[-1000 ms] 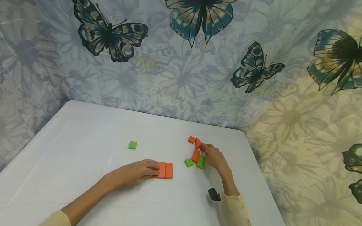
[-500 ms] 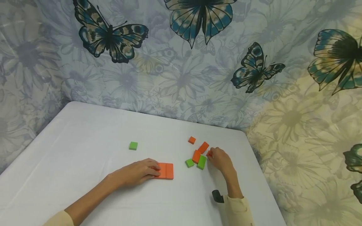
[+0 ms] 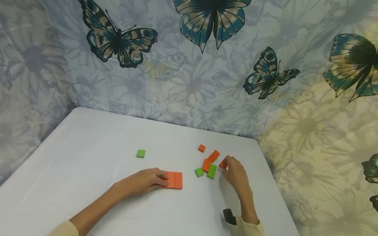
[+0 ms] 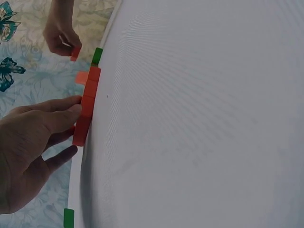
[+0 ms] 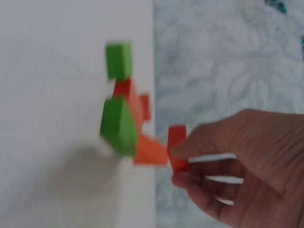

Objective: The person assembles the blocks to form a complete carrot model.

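Several loose orange and green blocks (image 3: 206, 165) lay toward the right of the white table (image 3: 103, 137); just beside them, the right hand (image 3: 237, 172) pinched an orange piece (image 3: 222, 165). Nearer and further left, the left hand (image 3: 144, 180) rested relaxed fingers on an orange row (image 3: 176, 180).

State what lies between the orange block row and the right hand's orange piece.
In the head view, a small green block, an orange block and a longer green block lie between the row and the piece.
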Tool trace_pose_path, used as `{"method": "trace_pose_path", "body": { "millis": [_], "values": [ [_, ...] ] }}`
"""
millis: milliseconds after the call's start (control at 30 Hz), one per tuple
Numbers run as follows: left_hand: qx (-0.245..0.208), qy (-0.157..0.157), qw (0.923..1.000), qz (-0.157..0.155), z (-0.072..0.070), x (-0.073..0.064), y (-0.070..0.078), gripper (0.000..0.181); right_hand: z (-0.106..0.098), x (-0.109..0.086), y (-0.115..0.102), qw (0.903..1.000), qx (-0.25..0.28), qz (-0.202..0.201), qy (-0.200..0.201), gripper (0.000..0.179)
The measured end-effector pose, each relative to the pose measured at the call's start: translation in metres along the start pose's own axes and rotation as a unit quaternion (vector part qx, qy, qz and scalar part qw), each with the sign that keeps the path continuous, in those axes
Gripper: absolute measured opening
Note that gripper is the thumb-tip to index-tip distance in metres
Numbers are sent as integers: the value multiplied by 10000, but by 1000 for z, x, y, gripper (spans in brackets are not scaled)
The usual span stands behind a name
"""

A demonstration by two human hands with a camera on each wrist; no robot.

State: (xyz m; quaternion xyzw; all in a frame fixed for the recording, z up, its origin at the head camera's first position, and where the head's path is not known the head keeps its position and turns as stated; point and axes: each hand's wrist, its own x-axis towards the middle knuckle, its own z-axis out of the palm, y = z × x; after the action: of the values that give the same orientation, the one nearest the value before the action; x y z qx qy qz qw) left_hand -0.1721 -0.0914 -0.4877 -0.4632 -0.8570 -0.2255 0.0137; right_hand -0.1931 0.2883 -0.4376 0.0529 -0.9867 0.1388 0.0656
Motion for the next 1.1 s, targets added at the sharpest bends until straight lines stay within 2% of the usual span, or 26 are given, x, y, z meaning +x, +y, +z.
{"method": "trace_pose_path", "body": {
  "millis": [100, 233, 433, 533, 733, 833, 933, 1000, 1100],
  "values": [
    [-21, -56, 9999, -84, 1, -1, 0, 28, -4, -14, -24, 9955, 625, -702, -90, 28],
    [-74, -15, 9999, -125, 4, -1, 1, 27, -4, -33, -61, 9797, 1224, -1444, -654, 31],
    [-182, -25, 9996, -218, 5, 1, 0, 26, 10, -50, -105, 9589, 991, -2128, -1593, 22],
    [-271, -86, 9992, -286, 3, 1, 0, 26, 22, -55, -118, 9471, 826, -2475, -1871, 18],
    [-330, -122, 9987, -361, 0, 1, 1, 27, 40, -63, -127, 9322, 748, -3076, -1753, 11],
    [-326, -121, 9989, -329, 0, 2, 1, 27, 35, -66, -125, 9318, 670, -3134, -1704, 11],
    [-277, -95, 9992, -289, 1, 2, 1, 26, 25, -69, -122, 9282, 575, -3105, -1968, 21],
    [-247, -90, 9992, -295, 1, 3, 1, 26, 19, -71, -120, 9192, 440, -3237, -2199, 27],
    [-220, -95, 9992, -316, 2, 3, 0, 25, 19, -74, -118, 9002, 229, -3638, -2381, 27]
  ]
}}
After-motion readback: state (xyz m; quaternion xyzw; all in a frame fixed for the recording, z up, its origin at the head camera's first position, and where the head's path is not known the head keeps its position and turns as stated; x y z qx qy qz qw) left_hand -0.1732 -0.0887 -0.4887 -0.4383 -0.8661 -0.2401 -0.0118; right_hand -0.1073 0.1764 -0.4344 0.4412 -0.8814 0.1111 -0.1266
